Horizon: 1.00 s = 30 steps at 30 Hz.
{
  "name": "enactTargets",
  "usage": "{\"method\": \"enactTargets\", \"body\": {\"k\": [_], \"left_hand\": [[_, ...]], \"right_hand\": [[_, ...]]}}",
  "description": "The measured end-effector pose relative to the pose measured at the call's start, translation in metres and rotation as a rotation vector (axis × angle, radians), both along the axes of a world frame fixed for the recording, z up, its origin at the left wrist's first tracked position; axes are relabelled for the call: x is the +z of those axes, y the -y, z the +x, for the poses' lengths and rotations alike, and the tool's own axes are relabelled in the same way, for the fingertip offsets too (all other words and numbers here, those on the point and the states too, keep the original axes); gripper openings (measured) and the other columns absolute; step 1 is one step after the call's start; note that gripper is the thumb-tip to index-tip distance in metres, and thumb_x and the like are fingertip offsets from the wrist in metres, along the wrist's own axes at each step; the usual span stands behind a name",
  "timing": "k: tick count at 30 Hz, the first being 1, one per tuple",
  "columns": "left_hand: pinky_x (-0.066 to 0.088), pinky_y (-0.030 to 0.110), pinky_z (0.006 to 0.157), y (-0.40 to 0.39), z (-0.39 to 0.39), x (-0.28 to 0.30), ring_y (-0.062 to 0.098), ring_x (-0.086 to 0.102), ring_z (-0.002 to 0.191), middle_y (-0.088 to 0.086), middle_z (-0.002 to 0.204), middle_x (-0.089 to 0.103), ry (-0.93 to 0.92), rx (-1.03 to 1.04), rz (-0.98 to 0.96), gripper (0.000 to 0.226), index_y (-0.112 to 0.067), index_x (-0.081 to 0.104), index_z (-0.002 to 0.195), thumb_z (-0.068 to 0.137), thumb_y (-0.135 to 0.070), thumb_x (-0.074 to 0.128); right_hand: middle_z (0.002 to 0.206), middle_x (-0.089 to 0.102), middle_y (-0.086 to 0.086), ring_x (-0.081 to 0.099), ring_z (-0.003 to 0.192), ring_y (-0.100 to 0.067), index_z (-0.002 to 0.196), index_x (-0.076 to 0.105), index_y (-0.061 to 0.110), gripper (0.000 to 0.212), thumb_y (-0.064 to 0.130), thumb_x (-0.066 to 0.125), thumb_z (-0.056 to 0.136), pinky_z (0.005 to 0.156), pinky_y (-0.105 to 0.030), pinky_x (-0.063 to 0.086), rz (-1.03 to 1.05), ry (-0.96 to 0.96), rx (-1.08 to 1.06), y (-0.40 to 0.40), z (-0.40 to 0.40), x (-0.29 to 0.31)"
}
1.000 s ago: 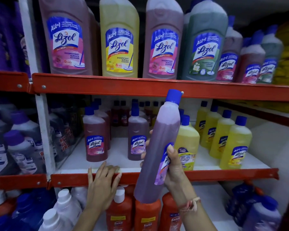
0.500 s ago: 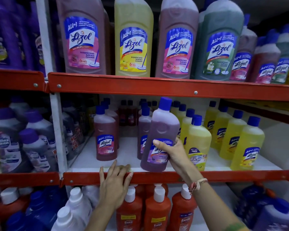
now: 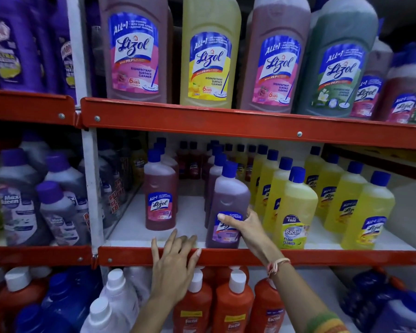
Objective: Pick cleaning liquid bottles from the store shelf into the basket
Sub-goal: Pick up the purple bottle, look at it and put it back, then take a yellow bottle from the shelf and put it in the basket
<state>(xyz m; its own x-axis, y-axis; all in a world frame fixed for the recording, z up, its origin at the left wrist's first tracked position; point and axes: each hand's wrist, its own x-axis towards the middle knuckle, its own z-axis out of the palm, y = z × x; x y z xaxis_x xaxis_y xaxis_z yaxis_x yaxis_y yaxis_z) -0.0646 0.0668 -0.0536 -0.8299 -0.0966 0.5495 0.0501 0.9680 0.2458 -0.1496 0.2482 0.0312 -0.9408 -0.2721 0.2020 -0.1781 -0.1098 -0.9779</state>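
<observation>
A purple Lizol bottle (image 3: 226,200) with a blue cap stands upright at the front of the middle shelf (image 3: 298,257). My right hand (image 3: 244,225) is wrapped around its label, thumb across the front. My left hand (image 3: 174,263) rests flat, fingers spread, on the red front lip of that shelf, left of the bottle. A pink Lizol bottle (image 3: 160,200) stands further left. Rows of yellow bottles (image 3: 296,207) fill the shelf's right side. No basket is in view.
Large Lizol bottles (image 3: 210,51) line the top shelf. Orange Bactin bottles (image 3: 231,306) and white-capped bottles (image 3: 115,296) stand on the lower shelf under my arms. A white upright post (image 3: 91,188) divides off a left bay of grey and purple bottles (image 3: 22,200).
My right hand has brought the purple bottle from tilted in the air in front of the shelf down onto the middle shelf, upright. My left hand stayed on the shelf lip.
</observation>
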Motion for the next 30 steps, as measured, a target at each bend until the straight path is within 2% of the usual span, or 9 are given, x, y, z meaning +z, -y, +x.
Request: {"method": "enactTargets", "body": {"k": [7, 10, 14, 18, 22, 25, 28, 30], "left_hand": [[-0.004, 0.049, 0.111, 0.000, 0.002, 0.001, 0.017, 0.040, 0.134, -0.007, 0.126, 0.062, 0.026, 0.012, -0.009, 0.051, -0.033, 0.052, 0.129, 0.094, -0.054, 0.021], [-0.005, 0.048, 0.112, 0.002, 0.004, -0.001, 0.017, 0.040, 0.134, -0.005, 0.131, 0.059, 0.041, 0.010, -0.026, 0.055, -0.031, 0.051, 0.131, 0.096, -0.055, 0.016], [0.004, 0.045, 0.113, -0.002, 0.013, -0.001, 0.017, 0.047, 0.128, -0.002, 0.133, 0.058, -0.036, -0.011, 0.012, 0.058, -0.025, 0.054, 0.128, 0.097, -0.052, 0.013], [0.030, 0.043, 0.106, -0.032, 0.018, 0.004, 0.019, 0.052, 0.121, 0.002, 0.128, 0.061, -0.227, -0.133, 0.042, 0.048, -0.018, 0.058, 0.123, 0.097, -0.044, 0.027], [0.038, 0.044, 0.101, -0.075, 0.007, 0.012, 0.021, 0.055, 0.117, 0.006, 0.125, 0.063, -0.399, -0.276, -0.034, 0.036, -0.012, 0.063, 0.118, 0.092, -0.031, 0.045], [0.041, 0.041, 0.101, -0.107, -0.007, 0.019, 0.022, 0.056, 0.115, 0.006, 0.120, 0.065, -0.433, -0.337, -0.067, 0.031, -0.010, 0.064, 0.114, 0.090, -0.025, 0.051], [0.037, 0.036, 0.103, -0.131, -0.021, 0.024, 0.020, 0.057, 0.112, 0.006, 0.117, 0.066, -0.378, -0.345, -0.088, 0.032, -0.011, 0.062, 0.114, 0.090, -0.026, 0.050], [0.034, 0.031, 0.104, -0.142, -0.030, 0.025, 0.019, 0.058, 0.110, 0.004, 0.117, 0.066, -0.316, -0.341, -0.113, 0.033, -0.012, 0.061, 0.115, 0.090, -0.029, 0.047]], "right_hand": [[0.097, 0.074, -0.009, 0.073, 0.080, -0.019, 0.112, 0.059, 0.009, 0.067, 0.029, 0.085, 0.054, 0.068, -0.028, 0.059, 0.114, -0.006, 0.020, 0.000, 0.002, 0.003], [0.099, 0.072, -0.007, 0.073, 0.084, -0.019, 0.113, 0.057, 0.011, 0.060, 0.025, 0.086, 0.062, 0.072, -0.029, 0.060, 0.160, -0.017, 0.001, -0.002, 0.003, 0.003], [0.120, 0.067, -0.003, 0.066, 0.107, -0.016, 0.129, 0.049, 0.018, 0.090, 0.039, 0.089, 0.051, 0.088, -0.033, 0.058, 0.173, -0.147, -0.025, -0.016, 0.009, 0.001], [0.109, 0.070, 0.002, 0.066, 0.101, -0.009, 0.113, 0.061, 0.022, 0.058, 0.039, 0.083, 0.062, 0.086, -0.022, 0.055, 0.191, -0.374, -0.152, -0.049, 0.024, 0.014], [0.093, 0.073, -0.008, 0.068, 0.087, -0.013, 0.104, 0.066, 0.013, 0.033, 0.015, 0.080, 0.073, 0.071, -0.020, 0.057, 0.071, -0.507, -0.256, -0.087, 0.035, 0.031], [0.083, 0.072, -0.010, 0.068, 0.080, -0.013, 0.096, 0.068, 0.012, 0.021, 0.009, 0.078, 0.077, 0.065, -0.025, 0.059, 0.003, -0.566, -0.372, -0.117, 0.033, 0.038], [0.086, 0.070, -0.003, 0.065, 0.086, -0.014, 0.095, 0.068, 0.016, 0.019, 0.013, 0.077, 0.078, 0.073, -0.030, 0.056, -0.038, -0.554, -0.516, -0.142, 0.025, 0.034], [0.102, 0.066, -0.001, 0.061, 0.097, -0.012, 0.104, 0.064, 0.022, 0.034, 0.022, 0.081, 0.074, 0.080, -0.033, 0.054, 0.007, -0.527, -0.551, -0.152, 0.015, 0.028]]}}
